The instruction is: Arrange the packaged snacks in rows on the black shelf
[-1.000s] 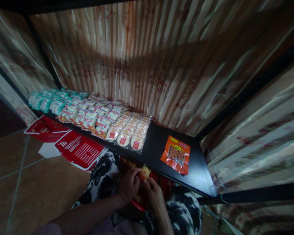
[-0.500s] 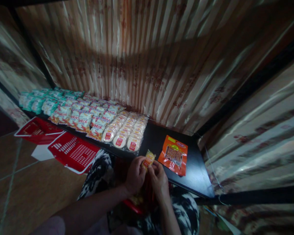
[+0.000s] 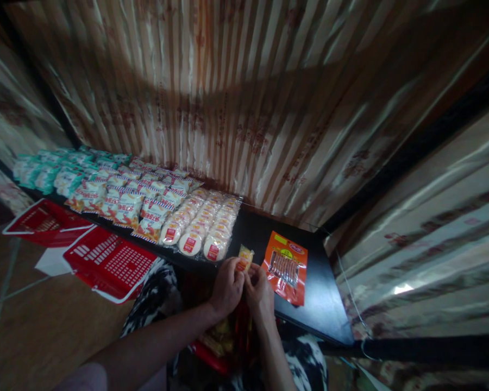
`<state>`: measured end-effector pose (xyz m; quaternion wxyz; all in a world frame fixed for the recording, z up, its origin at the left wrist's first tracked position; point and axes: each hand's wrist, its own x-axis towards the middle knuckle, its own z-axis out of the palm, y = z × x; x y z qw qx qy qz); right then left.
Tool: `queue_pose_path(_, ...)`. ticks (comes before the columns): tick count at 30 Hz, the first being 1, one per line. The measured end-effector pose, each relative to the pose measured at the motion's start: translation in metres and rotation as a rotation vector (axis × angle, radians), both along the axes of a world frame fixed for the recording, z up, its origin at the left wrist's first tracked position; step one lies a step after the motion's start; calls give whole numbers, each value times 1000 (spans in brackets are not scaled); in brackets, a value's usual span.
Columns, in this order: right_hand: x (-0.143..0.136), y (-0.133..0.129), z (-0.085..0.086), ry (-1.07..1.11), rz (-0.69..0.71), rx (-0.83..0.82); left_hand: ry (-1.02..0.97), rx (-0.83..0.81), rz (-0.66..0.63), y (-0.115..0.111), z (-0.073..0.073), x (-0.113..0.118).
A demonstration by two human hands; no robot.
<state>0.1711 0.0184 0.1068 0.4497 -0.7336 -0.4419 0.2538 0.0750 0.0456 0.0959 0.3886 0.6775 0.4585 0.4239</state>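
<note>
Between my two hands is a small yellow packet (image 3: 244,258) with a red label. My left hand (image 3: 228,285) has its fingers closed on the packet's left side. My right hand (image 3: 259,288) pinches its lower right edge. Just beyond lie rows of round, clear-wrapped crackers (image 3: 190,243) on the black shelf (image 3: 248,228). To the right of my hands, an orange bag of sausage-like sticks (image 3: 286,267) lies flat on the shelf.
White-and-orange snack bags (image 3: 128,206) and green bags (image 3: 46,176) fill the shelf's left part. Red baskets (image 3: 114,260) lie at the lower left. A red container (image 3: 212,358) with yellow packets sits between my knees. A pleated curtain (image 3: 228,108) hangs behind.
The view has shifted, so the shelf goods appear further left and slightly lower. My fingers have moved closer together around the packet, which is still held.
</note>
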Motion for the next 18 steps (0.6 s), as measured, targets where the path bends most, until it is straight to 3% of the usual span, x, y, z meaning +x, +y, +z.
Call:
queue_pose_path(6, 7, 16, -3, -148, -7, -9, 51, -10, 10, 13, -1, 13)
queue_pose_path(14, 13, 40, 11, -281, 8, -253, 130, -20, 73, 38, 0, 31)
queue_pose_path(18, 18, 57, 10, -292, 43, -255, 211, -30, 91, 52, 4, 37)
